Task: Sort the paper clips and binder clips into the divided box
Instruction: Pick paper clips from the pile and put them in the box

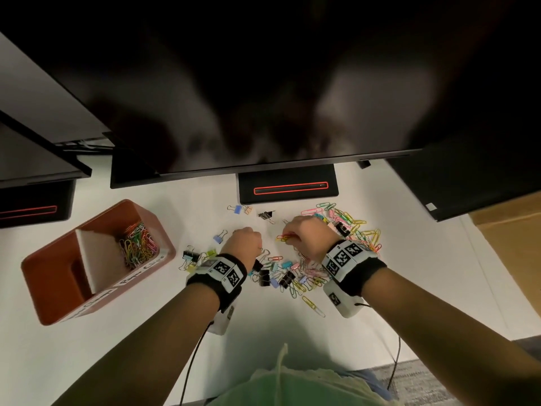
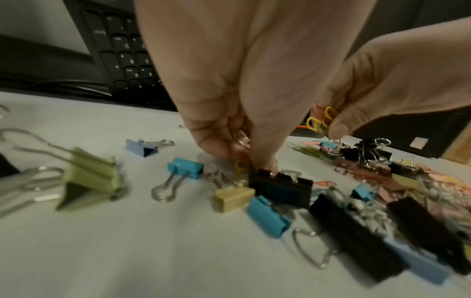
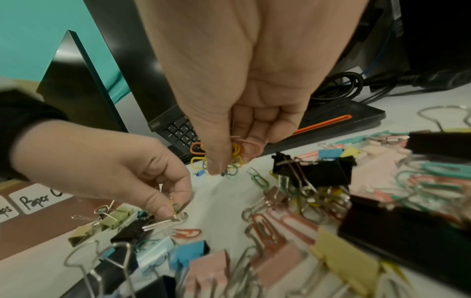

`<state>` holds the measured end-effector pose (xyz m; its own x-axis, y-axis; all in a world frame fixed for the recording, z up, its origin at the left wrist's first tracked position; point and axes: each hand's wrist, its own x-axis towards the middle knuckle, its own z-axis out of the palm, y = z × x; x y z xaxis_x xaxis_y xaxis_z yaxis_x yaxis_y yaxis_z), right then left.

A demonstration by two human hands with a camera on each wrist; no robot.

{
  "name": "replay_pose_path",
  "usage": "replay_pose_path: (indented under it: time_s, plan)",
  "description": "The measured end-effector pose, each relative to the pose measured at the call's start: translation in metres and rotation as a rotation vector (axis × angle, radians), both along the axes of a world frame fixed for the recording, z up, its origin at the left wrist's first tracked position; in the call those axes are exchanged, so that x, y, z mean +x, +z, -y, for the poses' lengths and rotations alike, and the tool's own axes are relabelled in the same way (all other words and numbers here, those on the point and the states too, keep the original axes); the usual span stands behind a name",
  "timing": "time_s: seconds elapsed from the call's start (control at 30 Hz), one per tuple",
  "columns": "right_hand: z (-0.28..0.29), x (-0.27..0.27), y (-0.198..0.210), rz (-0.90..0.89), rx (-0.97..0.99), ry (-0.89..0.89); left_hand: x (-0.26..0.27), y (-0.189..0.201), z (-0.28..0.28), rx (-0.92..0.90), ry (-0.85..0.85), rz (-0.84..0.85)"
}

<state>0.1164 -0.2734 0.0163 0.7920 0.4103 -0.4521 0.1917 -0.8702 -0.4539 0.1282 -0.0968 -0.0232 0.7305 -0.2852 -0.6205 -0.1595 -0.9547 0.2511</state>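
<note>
A red-brown divided box (image 1: 58, 300) stands at the left; its far compartment holds coloured paper clips (image 1: 137, 244), and the near one looks empty. Mixed paper clips and binder clips (image 1: 292, 273) lie scattered on the white table under both hands. My left hand (image 1: 244, 231) pinches a few small paper clips (image 3: 175, 205) just above a black binder clip (image 2: 280, 189). My right hand (image 1: 288, 234) grips a bunch of coloured paper clips (image 3: 229, 155) a little above the table, close beside the left hand (image 3: 173, 203).
A monitor (image 1: 263, 83) overhangs the back of the table, its stand base (image 1: 288, 186) just beyond the clips. A second base (image 1: 32, 209) sits far left. A black keyboard (image 2: 127, 50) lies behind. More paper clips (image 1: 351, 224) spread right.
</note>
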Motion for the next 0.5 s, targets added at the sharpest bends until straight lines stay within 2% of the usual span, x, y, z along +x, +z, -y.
replay_pose_path:
  time_s: [0.1,0.2,0.3,0.4,0.5]
  plan:
    - [-0.005,0.000,0.005,0.031,0.040,-0.008,-0.005,0.008,-0.015,-0.090,0.041,0.052]
    - [-0.019,0.003,0.015,0.064,0.085,-0.009,-0.009,0.031,-0.041,-0.304,0.261,0.197]
    - [-0.051,0.011,0.029,0.111,0.150,0.018,-0.010,0.063,-0.082,-0.392,0.439,0.362]
    - [-0.098,0.022,0.041,0.138,0.241,0.055,-0.014,0.091,-0.133,-0.390,0.605,0.457]
    - [-0.156,0.030,0.054,0.169,0.306,0.097,-0.018,0.098,-0.182,-0.263,0.730,0.497]
